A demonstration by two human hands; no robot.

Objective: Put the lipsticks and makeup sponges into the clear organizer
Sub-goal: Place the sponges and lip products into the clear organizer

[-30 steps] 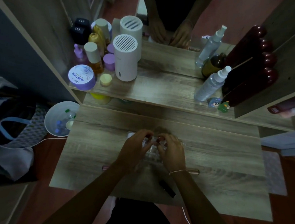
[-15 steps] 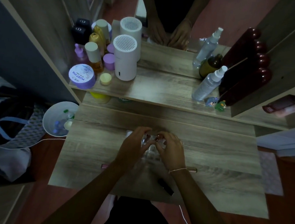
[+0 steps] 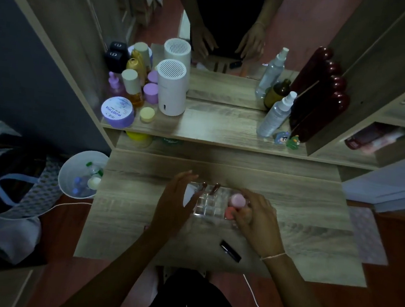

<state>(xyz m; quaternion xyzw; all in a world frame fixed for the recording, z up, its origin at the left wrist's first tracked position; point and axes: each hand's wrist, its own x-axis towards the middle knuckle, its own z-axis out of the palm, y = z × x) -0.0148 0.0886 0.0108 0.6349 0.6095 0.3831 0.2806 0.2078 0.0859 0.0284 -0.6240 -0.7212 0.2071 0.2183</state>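
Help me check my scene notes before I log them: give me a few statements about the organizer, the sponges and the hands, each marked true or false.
1. Two lipsticks stand in the back cells of the clear organizer. True.
2. The pink makeup sponges sit at the organizer's left end. False: they are at its right end, by the right hand.
3. A black lipstick lies on the table, outside the organizer. True.
4. The left hand grips that black lipstick. False: it is open beside the organizer's left end.
5. The white bin stands on the table. False: it stands on the floor, left of it.
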